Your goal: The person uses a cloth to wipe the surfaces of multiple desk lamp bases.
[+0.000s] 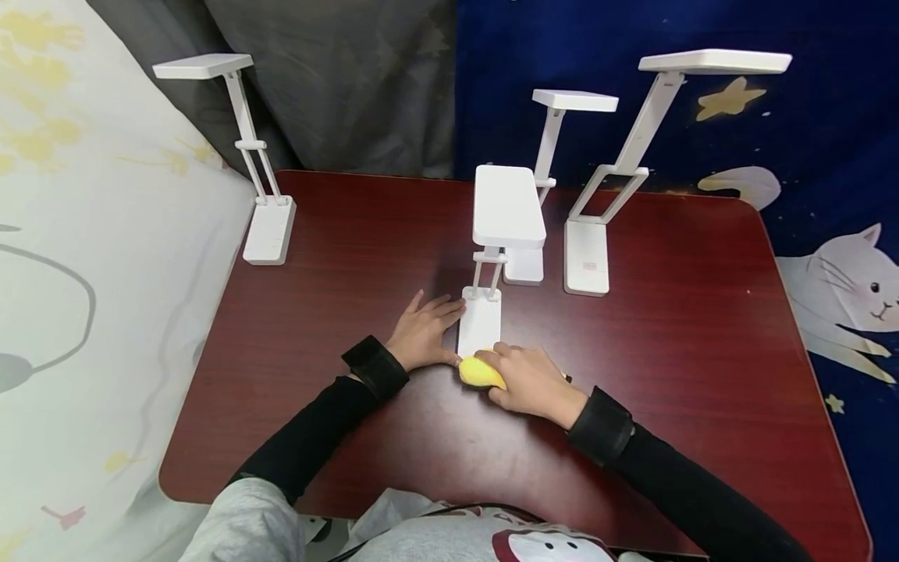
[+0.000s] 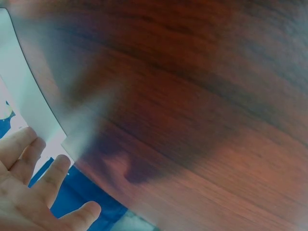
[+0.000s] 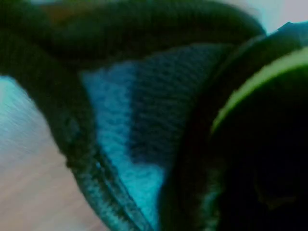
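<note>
A white desk lamp stands near the middle of the table, its flat head tilted up toward me. My left hand lies beside its base with fingers spread and fairly straight, the fingertips touching the base's left edge. In the left wrist view, the fingers of my left hand reach in from the lower left near a white surface. My right hand grips a yellow rounded object at the front end of the lamp base. What kind of object it is cannot be made out. The right wrist view is dark and blurred, mostly dark fabric.
Behind the front lamp stands a second white lamp, with a third lamp to its right. Another lamp stands at the table's back left. The reddish-brown table meets a grey curtain and a blue curtain.
</note>
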The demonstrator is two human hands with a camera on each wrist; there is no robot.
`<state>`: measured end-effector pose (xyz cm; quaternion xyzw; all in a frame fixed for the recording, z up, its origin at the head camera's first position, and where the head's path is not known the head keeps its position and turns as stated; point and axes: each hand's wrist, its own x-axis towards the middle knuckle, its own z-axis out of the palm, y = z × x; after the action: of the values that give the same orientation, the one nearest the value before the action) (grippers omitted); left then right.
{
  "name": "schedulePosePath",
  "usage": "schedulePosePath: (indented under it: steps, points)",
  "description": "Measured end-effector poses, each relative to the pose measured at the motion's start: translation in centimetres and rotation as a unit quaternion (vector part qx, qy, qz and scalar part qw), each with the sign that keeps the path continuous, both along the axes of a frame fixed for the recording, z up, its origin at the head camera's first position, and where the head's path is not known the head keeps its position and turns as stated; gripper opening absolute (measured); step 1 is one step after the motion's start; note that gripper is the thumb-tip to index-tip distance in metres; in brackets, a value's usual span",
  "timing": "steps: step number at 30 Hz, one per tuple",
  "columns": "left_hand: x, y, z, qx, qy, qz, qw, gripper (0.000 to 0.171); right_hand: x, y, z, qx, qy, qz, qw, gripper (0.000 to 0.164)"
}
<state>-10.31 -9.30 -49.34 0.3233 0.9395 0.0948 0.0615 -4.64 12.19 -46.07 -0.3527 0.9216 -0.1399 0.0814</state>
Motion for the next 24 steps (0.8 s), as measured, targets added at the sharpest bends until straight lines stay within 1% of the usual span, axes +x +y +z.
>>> schedulePosePath:
  steps: [2, 4, 6, 7, 9, 11, 12, 14, 16, 18, 21, 24]
  points:
    - [-0.1, -0.1, -0.1, 0.001, -0.004, 0.002, 1.0000, 0.099, 0.2, 0.7, -0.2, -0.022, -0.033, 0.034, 0.999, 0.046]
    - [-0.1, -0.1, -0.1, 0.003, -0.010, 0.004, 0.9999, 0.099, 0.2, 1.6, -0.5, -0.051, -0.067, 0.066, 0.994, 0.047]
    - [-0.2, -0.2, -0.2, 0.006, -0.015, 0.003, 0.9999, 0.099, -0.1, 2.7, -0.6, -0.089, -0.102, 0.076, 0.988, 0.050]
    - [-0.2, -0.2, -0.2, 0.007, -0.016, 0.003, 0.9998, 0.099, -0.4, 3.2, -0.6, -0.109, -0.113, 0.068, 0.985, 0.052]
    - [-0.2, -0.3, -0.1, 0.011, -0.014, 0.005, 0.9998, 0.099, -1.4, 4.1, -0.3, -0.128, -0.110, 0.023, 0.985, 0.053]
    - [-0.2, -0.4, -0.1, 0.013, -0.009, 0.009, 0.9998, 0.099, -2.9, 4.7, 0.2, -0.125, -0.077, -0.042, 0.988, 0.053]
    - [-0.2, -0.5, -0.1, 0.015, -0.008, 0.010, 0.9998, 0.099, -3.7, 4.9, 0.3, -0.109, -0.050, -0.074, 0.990, 0.054]
    - [-0.1, -0.6, -0.2, 0.018, -0.010, 0.013, 0.9997, 0.099, -5.3, 5.0, 0.4, -0.061, -0.001, -0.128, 0.990, 0.055]
    - [0.0, -0.6, -0.2, 0.020, -0.014, 0.011, 0.9996, 0.099, -6.6, 4.6, 0.1, -0.016, 0.027, -0.161, 0.986, 0.055]
    - [0.1, -0.6, -0.3, 0.022, -0.017, 0.007, 0.9996, 0.099, -7.4, 4.1, -0.5, 0.022, 0.032, -0.181, 0.983, 0.056]
    - [0.2, -0.4, -0.3, 0.023, -0.017, 0.001, 0.9996, 0.098, -7.9, 3.3, -1.5, 0.050, 0.027, -0.198, 0.979, 0.056]
    - [-0.1, -0.3, -0.2, 0.022, -0.012, -0.003, 0.9997, 0.098, -8.1, 3.0, -2.0, 0.060, 0.035, -0.191, 0.979, 0.055]
